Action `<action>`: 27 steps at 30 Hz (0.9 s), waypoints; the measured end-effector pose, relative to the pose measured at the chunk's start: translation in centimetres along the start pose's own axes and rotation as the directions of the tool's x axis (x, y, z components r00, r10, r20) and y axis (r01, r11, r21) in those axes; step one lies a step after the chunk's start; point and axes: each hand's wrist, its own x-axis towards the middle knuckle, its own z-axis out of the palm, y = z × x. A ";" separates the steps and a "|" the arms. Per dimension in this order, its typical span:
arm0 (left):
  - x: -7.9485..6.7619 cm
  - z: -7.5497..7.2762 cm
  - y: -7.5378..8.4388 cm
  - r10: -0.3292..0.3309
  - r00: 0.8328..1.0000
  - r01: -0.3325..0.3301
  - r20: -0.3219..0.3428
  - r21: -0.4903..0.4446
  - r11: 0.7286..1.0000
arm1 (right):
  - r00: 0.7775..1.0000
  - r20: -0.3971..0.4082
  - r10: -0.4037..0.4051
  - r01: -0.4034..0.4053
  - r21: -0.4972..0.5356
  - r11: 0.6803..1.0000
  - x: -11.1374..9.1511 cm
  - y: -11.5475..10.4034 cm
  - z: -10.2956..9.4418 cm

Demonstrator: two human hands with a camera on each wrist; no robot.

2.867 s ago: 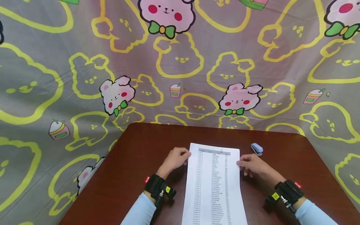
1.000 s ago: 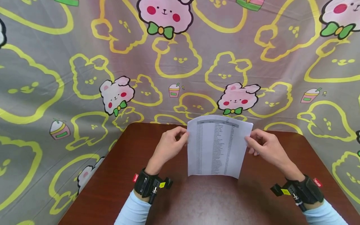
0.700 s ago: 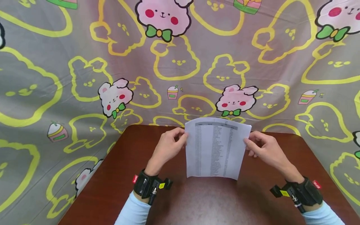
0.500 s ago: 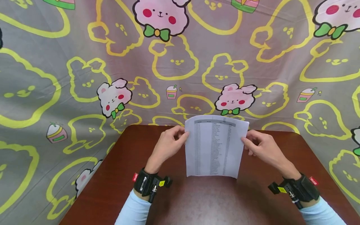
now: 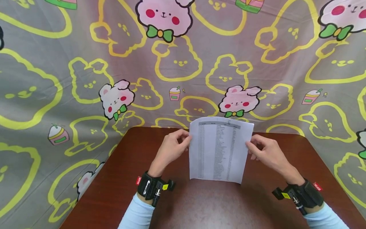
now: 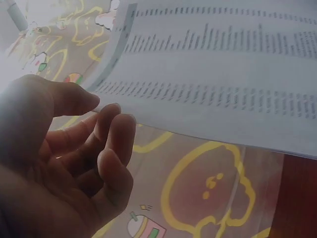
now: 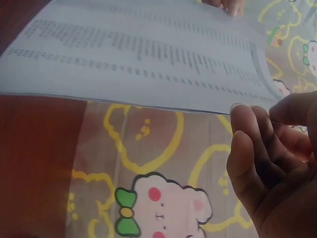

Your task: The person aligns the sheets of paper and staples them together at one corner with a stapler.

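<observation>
A white sheaf of paper (image 5: 218, 152), printed with a grey header band and columns of small text, stands upright above the table in the head view, its top edge bowed. My left hand (image 5: 171, 149) pinches its left edge near the top between thumb and fingers. On the opposite edge my right hand (image 5: 267, 151) does the same. In the left wrist view the thumb and a fingertip of the left hand (image 6: 84, 134) meet at the paper's edge (image 6: 198, 116). From the right wrist, the right hand (image 7: 272, 144) grips the near corner area of the paper (image 7: 148, 74).
The dark red-brown table (image 5: 206, 206) spreads beneath the paper. A grey cloth (image 5: 183, 70) with yellow outlines and cartoon rabbits hangs behind and beside it. Black camera straps (image 5: 150, 187) circle both wrists.
Since the earliest frame both hands have raised the paper from lying along the table to upright, and the small stapler at the right has become hidden. Over the last second the paper barely shifts.
</observation>
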 end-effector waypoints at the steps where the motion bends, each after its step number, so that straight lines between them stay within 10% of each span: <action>1: -0.1 0.1 -0.2 -0.006 1.000 0.006 0.010 0.000 1.000 | 1.000 0.015 0.009 -0.009 0.000 1.000 0.0 0.1 0.2; 20: 0.8 -1.2 -1.1 0.019 0.999 -0.021 0.028 0.071 0.997 | 1.000 0.016 0.015 -0.014 -0.052 0.999 0.8 0.4 -0.7; 27: 1.8 -1.7 -1.0 -0.042 0.995 0.041 0.087 0.003 0.999 | 0.985 0.158 0.064 -0.077 0.083 0.994 1.8 0.4 -2.4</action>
